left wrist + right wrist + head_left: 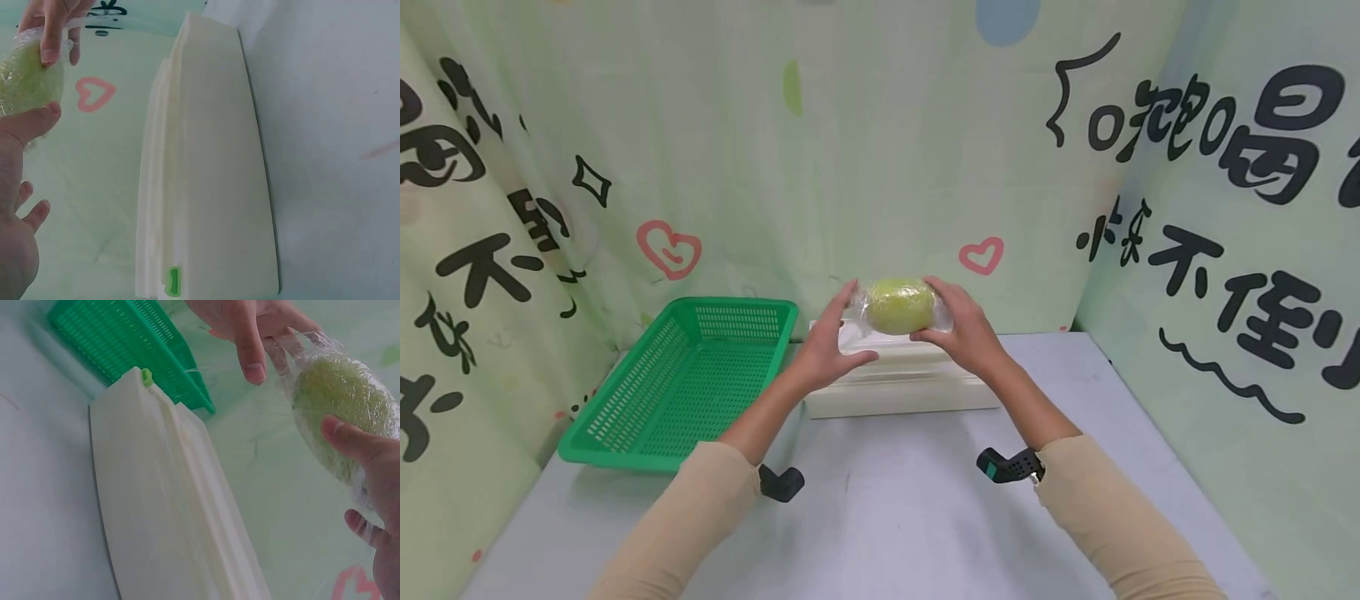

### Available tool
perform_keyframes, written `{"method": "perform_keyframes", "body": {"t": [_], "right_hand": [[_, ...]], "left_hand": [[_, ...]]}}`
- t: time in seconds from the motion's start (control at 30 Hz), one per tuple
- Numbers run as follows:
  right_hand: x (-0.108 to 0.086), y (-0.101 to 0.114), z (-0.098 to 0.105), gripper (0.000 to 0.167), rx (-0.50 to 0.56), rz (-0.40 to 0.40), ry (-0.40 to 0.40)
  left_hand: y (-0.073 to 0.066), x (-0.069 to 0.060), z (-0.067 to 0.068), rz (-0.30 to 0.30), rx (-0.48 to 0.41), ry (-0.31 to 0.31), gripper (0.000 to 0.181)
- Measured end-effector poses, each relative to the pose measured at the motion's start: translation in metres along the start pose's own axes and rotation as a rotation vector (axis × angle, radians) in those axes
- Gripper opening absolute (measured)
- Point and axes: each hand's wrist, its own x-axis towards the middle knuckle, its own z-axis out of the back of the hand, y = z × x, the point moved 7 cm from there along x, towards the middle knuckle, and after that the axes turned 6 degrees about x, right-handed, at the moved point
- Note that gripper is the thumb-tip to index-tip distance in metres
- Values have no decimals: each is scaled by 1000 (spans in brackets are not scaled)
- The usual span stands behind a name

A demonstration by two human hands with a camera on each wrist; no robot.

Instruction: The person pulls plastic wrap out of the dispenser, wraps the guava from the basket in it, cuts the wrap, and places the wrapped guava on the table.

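A green-yellow oval item [901, 307] [31, 81] [344, 406], wrapped in clear film, is held up above a long white box [910, 398] [219, 169] [137, 481]. The right hand [962, 329] [381, 481] grips its right side, thumb pressed on the near face. At its left, the left hand [829, 346] [262, 325] has spread fingers at the loose film edge; its thumb stands away from the item in the head view. Loose film shows at both ends of the item. Some fingertips are hidden behind it.
A green plastic basket [700, 392] [119, 344] stands on the table [887, 500] to the left of the box. A small green piece [174, 281] [147, 377] sits at the box's left end. Printed curtains [880, 150] hang behind and at both sides.
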Motion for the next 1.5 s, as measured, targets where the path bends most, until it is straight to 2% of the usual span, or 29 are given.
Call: {"method": "perform_keyframes", "body": {"t": [0.2, 0.43, 0.7, 0.97, 1.07, 1.2, 1.33, 1.5], "right_hand": [[8, 7, 12, 85, 7, 6, -27], [17, 21, 29, 84, 22, 32, -55], [27, 39, 48, 84, 43, 16, -77], [34, 57, 65, 81, 44, 82, -74], [35, 58, 66, 80, 57, 79, -58], [30, 52, 61, 80, 78, -8, 19], [22, 45, 55, 76, 67, -85, 100], [16, 38, 48, 63, 74, -118, 166]], "left_hand": [[2, -2, 7, 14, -23, -37, 108], [4, -5, 11, 16, -63, -42, 107], [7, -10, 12, 28, -79, -44, 107], [7, -13, 13, 27, -63, -45, 106], [1, -13, 18, 21, -81, -76, 107], [-14, -11, 31, -13, -95, -143, 111], [-30, -6, 43, -65, -55, -199, 119], [-50, -3, 46, -143, 16, -185, 121]]}}
